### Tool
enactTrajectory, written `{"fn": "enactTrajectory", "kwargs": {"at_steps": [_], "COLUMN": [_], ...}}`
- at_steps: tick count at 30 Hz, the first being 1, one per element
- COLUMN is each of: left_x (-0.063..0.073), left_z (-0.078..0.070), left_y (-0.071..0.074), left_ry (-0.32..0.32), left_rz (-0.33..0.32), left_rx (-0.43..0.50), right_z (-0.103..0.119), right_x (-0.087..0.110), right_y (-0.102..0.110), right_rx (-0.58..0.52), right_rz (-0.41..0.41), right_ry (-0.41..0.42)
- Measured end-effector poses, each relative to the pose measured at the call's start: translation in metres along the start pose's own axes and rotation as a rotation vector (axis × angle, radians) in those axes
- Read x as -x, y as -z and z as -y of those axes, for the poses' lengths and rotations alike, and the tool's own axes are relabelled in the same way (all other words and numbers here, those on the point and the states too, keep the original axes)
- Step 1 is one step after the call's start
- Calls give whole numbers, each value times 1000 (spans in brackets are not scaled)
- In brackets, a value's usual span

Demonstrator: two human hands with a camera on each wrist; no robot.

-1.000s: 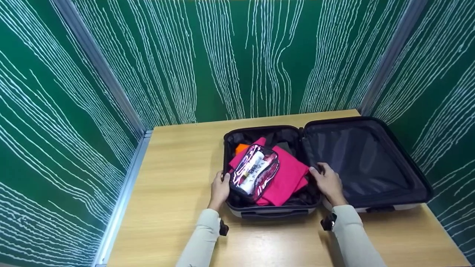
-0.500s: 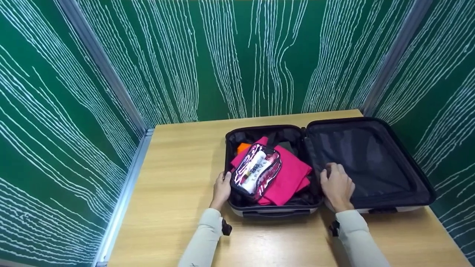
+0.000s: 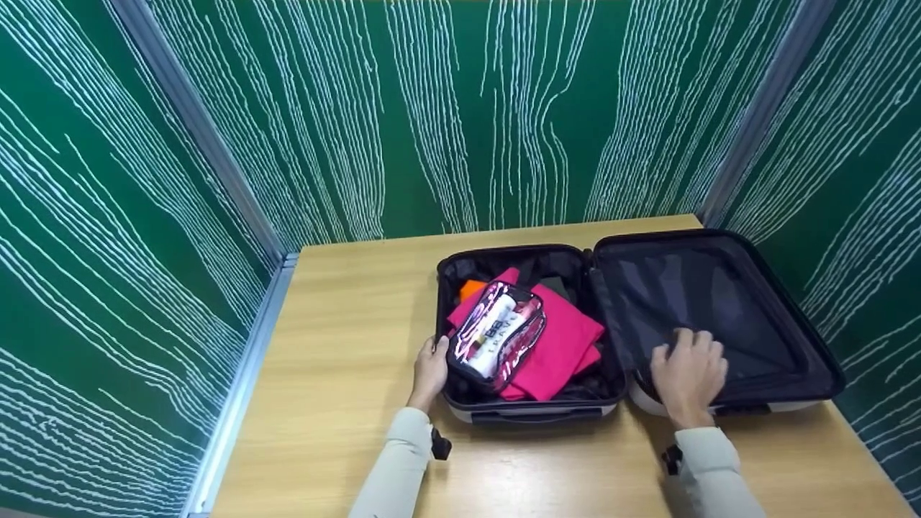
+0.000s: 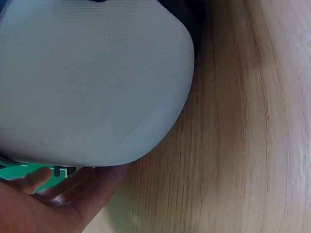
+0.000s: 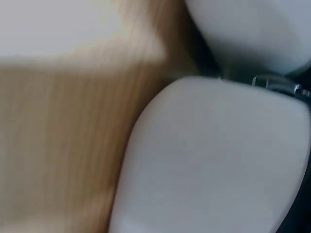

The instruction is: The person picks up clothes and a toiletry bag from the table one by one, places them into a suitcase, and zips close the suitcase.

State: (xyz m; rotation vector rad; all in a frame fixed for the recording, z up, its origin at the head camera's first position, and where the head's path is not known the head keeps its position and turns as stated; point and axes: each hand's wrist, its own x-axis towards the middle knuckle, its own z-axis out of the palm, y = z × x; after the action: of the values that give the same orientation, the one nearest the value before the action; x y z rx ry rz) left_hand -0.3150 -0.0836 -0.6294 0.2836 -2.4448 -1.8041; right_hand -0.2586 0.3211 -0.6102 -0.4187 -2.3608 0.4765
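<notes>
Suitcase, unfolded, toward worktop's right edge.
Lid right of base; right hand over lid's near end, fingers curled, hold unclear; left hand, thumb apart, touches base's left wall.

from above the near side of the table, the head camera looks forward and down, high enough to catch both far corners. the left wrist camera sits low, close to the side of the suitcase, turned sideways; the left hand shows there and in the head view. the right wrist camera, blurred, is also close, facing where the suitcase's two halves meet.
</notes>
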Motion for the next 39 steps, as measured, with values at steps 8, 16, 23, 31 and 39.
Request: {"fn": "enactTrajectory", "kwargs": {"at_steps": [8, 16, 23, 31, 39], "left_x": [1, 3, 4, 2, 2], "left_z": [2, 2, 1, 1, 0], "left_y": [0, 0, 0, 0, 2], "left_ry": [-22, -46, -50, -48, -41], "left_rz": [-5, 9, 7, 13, 10], "left_rx": [-20, 3, 20, 43, 33], "right_z": [-21, -40, -51, -58, -64], "right_x": [-3, -4, -3, -5, -4], "right_y": [12, 20, 24, 28, 30], "right_rx": [-6, -83, -198, -369, -513], "right_rz": [-57, -123, -143, -161, -125], "right_ry": [-213, -605, -867, -1105, -1252]}}
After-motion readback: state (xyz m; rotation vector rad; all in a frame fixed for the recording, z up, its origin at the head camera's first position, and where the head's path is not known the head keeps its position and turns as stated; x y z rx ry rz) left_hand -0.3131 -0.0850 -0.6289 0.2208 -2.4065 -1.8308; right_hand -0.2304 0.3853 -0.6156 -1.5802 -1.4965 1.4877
